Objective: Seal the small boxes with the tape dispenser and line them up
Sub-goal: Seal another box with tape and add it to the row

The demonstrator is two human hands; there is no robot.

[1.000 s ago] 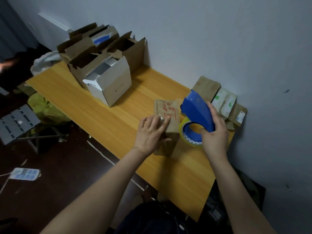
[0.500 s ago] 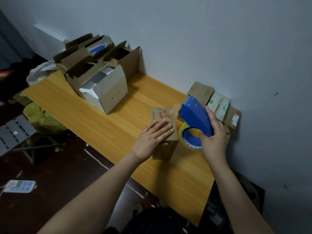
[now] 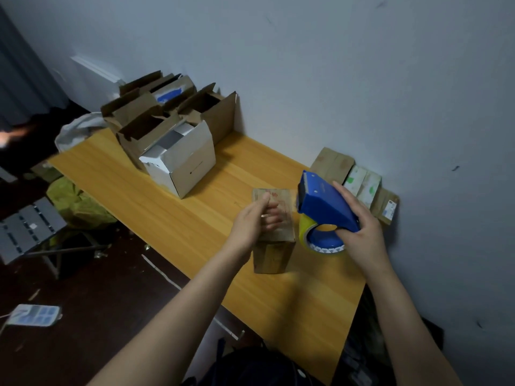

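Head: open tabletop [image 3: 167, 215] L of box [image 3: 274, 254]

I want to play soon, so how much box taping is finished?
Done: a row of small boxes stands along the wall. In hand: the left hand rests on a brown box while the right hand holds the blue tape dispenser beside it. Left: open boxes wait at the far end of the table.

Glossy plastic tape dispenser [image 3: 323, 203], matt cardboard box [image 3: 274, 218], wood-grain table [image 3: 172, 218].

Bare forearms [image 3: 178, 310], left hand [image 3: 250, 222], right hand [image 3: 361, 232]
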